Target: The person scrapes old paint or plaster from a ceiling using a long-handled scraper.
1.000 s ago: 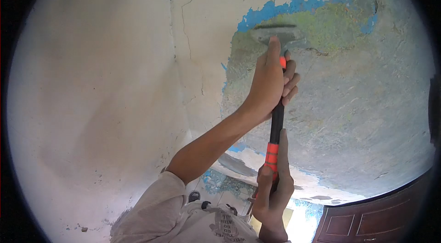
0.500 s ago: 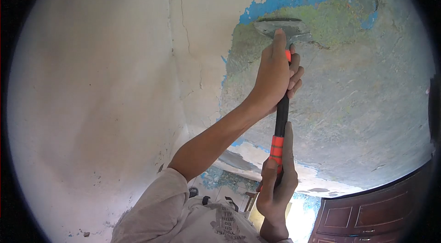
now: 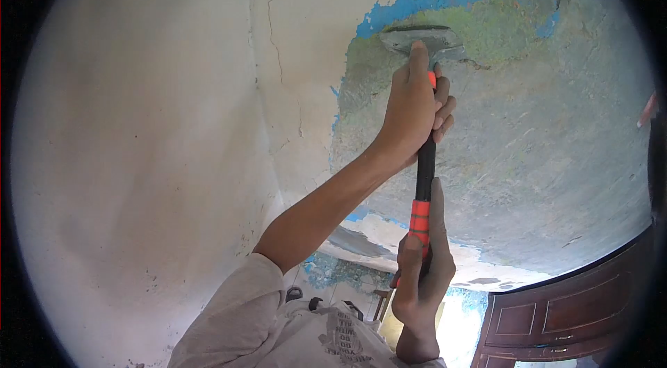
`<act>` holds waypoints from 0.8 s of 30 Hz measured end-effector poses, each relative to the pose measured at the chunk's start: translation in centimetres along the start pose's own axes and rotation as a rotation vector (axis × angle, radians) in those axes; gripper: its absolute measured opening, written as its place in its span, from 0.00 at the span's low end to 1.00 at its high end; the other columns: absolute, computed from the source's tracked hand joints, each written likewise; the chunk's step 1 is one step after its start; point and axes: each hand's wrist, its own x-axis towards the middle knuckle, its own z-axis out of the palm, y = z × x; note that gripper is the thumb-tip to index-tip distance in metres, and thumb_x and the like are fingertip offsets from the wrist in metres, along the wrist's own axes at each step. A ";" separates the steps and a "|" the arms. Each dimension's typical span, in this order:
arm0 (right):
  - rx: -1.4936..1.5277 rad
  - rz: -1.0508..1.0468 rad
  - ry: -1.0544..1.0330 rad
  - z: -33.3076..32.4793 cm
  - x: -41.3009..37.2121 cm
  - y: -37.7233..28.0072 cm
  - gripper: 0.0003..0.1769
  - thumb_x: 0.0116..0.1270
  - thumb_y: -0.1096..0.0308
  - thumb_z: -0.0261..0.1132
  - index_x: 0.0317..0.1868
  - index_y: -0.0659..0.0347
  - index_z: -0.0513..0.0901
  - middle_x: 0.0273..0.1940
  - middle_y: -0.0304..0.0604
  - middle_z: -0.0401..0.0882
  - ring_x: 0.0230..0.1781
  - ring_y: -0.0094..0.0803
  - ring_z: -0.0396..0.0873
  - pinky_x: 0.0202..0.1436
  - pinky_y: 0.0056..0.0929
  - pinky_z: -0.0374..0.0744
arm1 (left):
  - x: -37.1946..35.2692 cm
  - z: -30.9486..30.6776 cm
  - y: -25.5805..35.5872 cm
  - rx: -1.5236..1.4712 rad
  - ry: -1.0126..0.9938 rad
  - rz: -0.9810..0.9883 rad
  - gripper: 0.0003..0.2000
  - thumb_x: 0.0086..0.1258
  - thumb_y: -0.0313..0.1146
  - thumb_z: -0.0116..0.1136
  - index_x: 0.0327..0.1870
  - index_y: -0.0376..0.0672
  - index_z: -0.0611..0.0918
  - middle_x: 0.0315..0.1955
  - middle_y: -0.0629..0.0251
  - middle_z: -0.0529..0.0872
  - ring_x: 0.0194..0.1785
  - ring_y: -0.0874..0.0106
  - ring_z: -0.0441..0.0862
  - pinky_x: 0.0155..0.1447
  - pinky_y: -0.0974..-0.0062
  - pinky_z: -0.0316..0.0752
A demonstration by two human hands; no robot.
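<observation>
A long-handled scraper [image 3: 426, 172] with a wide grey head and a black handle banded in red lies against the wall. My left hand [image 3: 415, 107] is closed around the upper handle, its thumb stretched along the neck just below the head. Lower down, my right hand [image 3: 425, 267] grips the red-banded end, one finger extended along the shaft. The head rests on a bare green-grey patch [image 3: 497, 31], just under a ragged strip of blue paint [image 3: 410, 8]. Whether its edge touches the blue paint is hard to see.
Cream paint with a thin crack [image 3: 271, 27] covers the wall to the left, which meets another wall at a corner. Dark brown wooden furniture [image 3: 580, 312] stands at lower right. A pinkish shape [image 3: 647, 111] shows at the right edge, too partial to name.
The view has shifted slightly, so wall and scraper sit a little further left. Both hands keep the same hold. The pinkish shape at the right edge shows more now.
</observation>
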 end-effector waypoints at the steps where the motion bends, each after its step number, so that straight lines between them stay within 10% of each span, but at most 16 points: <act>1: -0.003 0.030 0.022 0.1 0.0 -0.1 0.33 0.80 0.72 0.46 0.82 0.72 0.55 0.31 0.42 0.77 0.20 0.16 0.66 0.23 0.21 0.62 | 0.0 0.0 -0.1 -0.002 0.002 0.002 0.23 0.86 0.57 0.38 0.39 0.46 0.70 0.15 0.78 0.58 0.14 0.83 0.56 0.14 0.81 0.55; 6: -0.022 0.008 0.109 0.9 -0.7 1.1 0.33 0.82 0.67 0.46 0.82 0.70 0.57 0.23 0.30 0.68 0.19 0.14 0.62 0.22 0.20 0.58 | -0.2 -0.1 -0.8 0.057 0.020 -0.020 0.23 0.86 0.58 0.38 0.39 0.46 0.69 0.15 0.78 0.58 0.14 0.83 0.57 0.15 0.80 0.55; 24: 0.325 0.199 0.059 9.5 -3.8 7.8 0.35 0.86 0.58 0.50 0.84 0.65 0.50 0.28 0.36 0.72 0.23 0.19 0.72 0.27 0.23 0.75 | -6.1 -9.4 -2.4 0.443 -0.174 -0.159 0.21 0.87 0.53 0.44 0.55 0.40 0.73 0.25 0.68 0.76 0.26 0.77 0.77 0.34 0.74 0.76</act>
